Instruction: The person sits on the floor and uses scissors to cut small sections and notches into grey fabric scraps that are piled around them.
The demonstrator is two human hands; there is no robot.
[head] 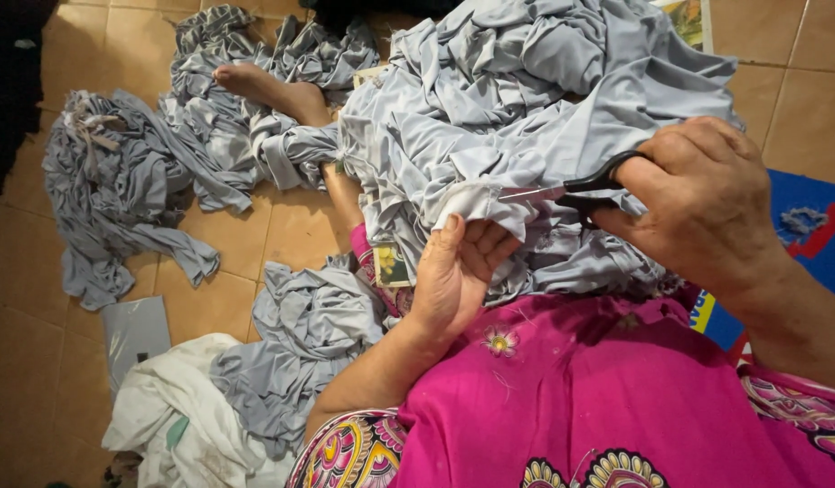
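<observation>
Over her lap, left hand (453,271) pinches crumpled grey jersey fabric (526,108); right hand (698,203) grips black-handled scissors (575,188), wrist cocked.

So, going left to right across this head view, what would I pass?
Heap of grey cloth on the floor → white cloth → bare foot → left hand pinching a grey fabric edge → scissors → right hand holding them → blue mat.
</observation>
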